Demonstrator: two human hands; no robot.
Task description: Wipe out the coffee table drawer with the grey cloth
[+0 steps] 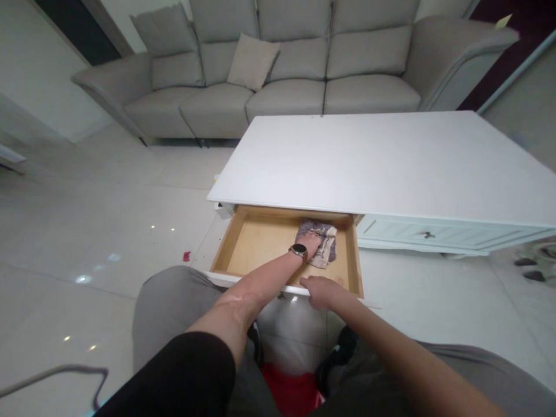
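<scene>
Here, crumpled cloth [326,252] — mauve-grey, patterned, under left hand [308,241]

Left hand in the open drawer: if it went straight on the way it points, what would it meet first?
The left hand lies on the cloth; past that, probably the back wall of the drawer, under the table top, though depth there is unclear.
</scene>
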